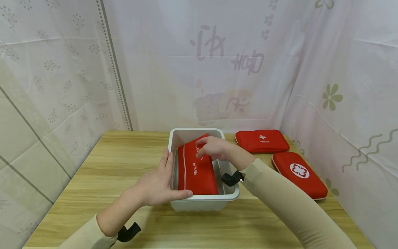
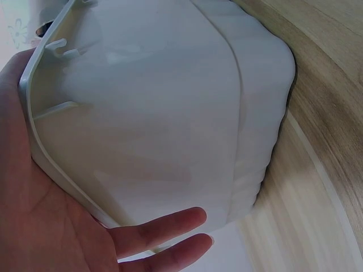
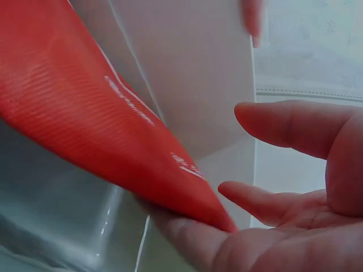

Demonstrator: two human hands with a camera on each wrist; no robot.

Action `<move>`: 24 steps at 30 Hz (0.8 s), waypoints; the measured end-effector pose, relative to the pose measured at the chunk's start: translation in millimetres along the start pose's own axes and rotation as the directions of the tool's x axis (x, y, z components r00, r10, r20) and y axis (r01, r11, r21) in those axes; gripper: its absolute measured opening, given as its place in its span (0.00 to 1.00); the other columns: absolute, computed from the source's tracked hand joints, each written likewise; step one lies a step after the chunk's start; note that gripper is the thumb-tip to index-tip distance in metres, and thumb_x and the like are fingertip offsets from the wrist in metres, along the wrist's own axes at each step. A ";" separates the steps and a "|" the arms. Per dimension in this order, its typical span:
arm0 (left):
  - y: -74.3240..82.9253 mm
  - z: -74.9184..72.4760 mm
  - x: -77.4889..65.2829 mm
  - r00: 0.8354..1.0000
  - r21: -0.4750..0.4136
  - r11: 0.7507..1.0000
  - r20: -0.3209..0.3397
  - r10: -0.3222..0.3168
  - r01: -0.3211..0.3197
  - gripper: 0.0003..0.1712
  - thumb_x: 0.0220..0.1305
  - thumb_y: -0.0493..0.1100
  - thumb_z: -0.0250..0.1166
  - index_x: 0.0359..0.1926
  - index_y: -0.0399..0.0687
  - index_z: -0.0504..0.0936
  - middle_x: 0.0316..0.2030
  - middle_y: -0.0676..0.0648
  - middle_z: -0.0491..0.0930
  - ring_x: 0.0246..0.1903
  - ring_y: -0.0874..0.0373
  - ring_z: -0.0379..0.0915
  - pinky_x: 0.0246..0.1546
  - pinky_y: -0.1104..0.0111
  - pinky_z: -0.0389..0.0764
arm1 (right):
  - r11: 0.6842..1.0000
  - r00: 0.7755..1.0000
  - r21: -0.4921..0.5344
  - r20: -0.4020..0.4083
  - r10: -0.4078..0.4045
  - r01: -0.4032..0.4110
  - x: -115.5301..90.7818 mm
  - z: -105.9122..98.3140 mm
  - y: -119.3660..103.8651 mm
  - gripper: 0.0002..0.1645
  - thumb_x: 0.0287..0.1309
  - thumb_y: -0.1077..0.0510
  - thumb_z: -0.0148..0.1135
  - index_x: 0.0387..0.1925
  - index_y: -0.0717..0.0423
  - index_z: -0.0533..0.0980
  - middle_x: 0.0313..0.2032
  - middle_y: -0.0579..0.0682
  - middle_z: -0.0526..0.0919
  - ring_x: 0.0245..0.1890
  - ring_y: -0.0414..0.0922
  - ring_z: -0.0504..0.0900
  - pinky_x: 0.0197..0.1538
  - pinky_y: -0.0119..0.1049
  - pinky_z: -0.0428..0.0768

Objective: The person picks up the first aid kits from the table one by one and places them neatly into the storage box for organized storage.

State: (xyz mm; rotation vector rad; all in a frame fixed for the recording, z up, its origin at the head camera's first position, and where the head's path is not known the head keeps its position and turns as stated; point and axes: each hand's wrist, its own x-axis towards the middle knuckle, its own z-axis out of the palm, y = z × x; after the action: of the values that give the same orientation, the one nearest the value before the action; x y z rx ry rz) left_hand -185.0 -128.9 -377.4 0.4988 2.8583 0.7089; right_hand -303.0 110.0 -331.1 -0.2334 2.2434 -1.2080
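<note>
A red zip pouch with white print lies tilted inside a white plastic bin. My left hand holds the bin at its near left corner, thumb along the front rim, fingers along the left side. In the left wrist view, two straight fingers stand outside the bin wall. Over the pouch's upper part is my right hand. The right wrist view shows a finger under the edge of the pouch, while the thumb stays apart from it.
To the right of the bin, a flat red first aid case lies at the back of the wooden table. Nearer sits a second red case with a white round emblem. Patterned curtains hang behind and at the sides.
</note>
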 end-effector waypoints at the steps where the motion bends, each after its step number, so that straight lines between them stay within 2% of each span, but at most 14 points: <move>1: 0.2 0.1 0.2 1.000 0.003 1.000 -0.002 0.001 -0.001 0.85 0.56 0.86 0.67 0.89 0.37 0.35 0.90 0.38 0.29 0.28 0.54 0.81 0.36 0.59 0.86 | 1.000 1.000 -0.008 0.002 0.004 -0.004 -2.2 -1.4 0.7 0.45 0.69 0.62 0.67 0.83 0.62 0.62 0.72 0.63 0.75 0.65 0.59 0.81 0.69 0.58 0.83; 7: 0.8 0.8 0.8 1.000 0.017 1.000 -0.010 0.005 -0.005 0.85 0.55 0.86 0.67 0.89 0.37 0.36 0.90 0.37 0.29 0.35 0.51 0.86 0.42 0.55 0.89 | 1.000 1.000 0.000 0.012 0.026 -0.026 -13.9 -10.3 5.1 0.49 0.68 0.58 0.69 0.84 0.62 0.59 0.72 0.63 0.75 0.67 0.60 0.80 0.71 0.59 0.81; 13: 0.5 1.4 0.8 1.000 0.019 1.000 -0.013 -0.002 0.003 0.86 0.54 0.88 0.66 0.89 0.38 0.35 0.90 0.38 0.30 0.44 0.44 0.89 0.49 0.49 0.90 | 0.999 1.000 0.032 0.020 0.005 -0.006 -24.6 -18.6 5.0 0.50 0.68 0.56 0.69 0.84 0.61 0.58 0.75 0.65 0.73 0.72 0.63 0.78 0.73 0.58 0.79; 19: 0.0 2.4 2.0 1.000 0.019 1.000 -0.012 -0.001 0.001 0.87 0.53 0.90 0.64 0.90 0.40 0.34 0.90 0.37 0.30 0.49 0.40 0.89 0.50 0.47 0.90 | 0.997 0.997 0.023 0.031 -0.071 0.070 -45.0 -29.7 -1.7 0.47 0.71 0.53 0.68 0.85 0.55 0.60 0.79 0.63 0.69 0.72 0.61 0.78 0.70 0.54 0.83; 24: 1.2 2.6 2.2 1.000 0.013 1.000 -0.012 -0.004 0.004 0.87 0.53 0.89 0.65 0.90 0.41 0.33 0.90 0.38 0.30 0.50 0.41 0.89 0.51 0.46 0.90 | 0.986 0.987 -0.021 0.009 -0.163 0.163 -62.1 -43.7 0.4 0.44 0.74 0.52 0.67 0.84 0.54 0.61 0.80 0.62 0.67 0.73 0.60 0.79 0.71 0.55 0.82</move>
State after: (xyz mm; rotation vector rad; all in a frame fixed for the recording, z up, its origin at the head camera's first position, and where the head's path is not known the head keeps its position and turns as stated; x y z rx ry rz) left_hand -186.1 -126.0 -379.2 0.4918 2.8766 0.6950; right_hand -276.6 166.4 -287.8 -0.4373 2.2680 -1.2638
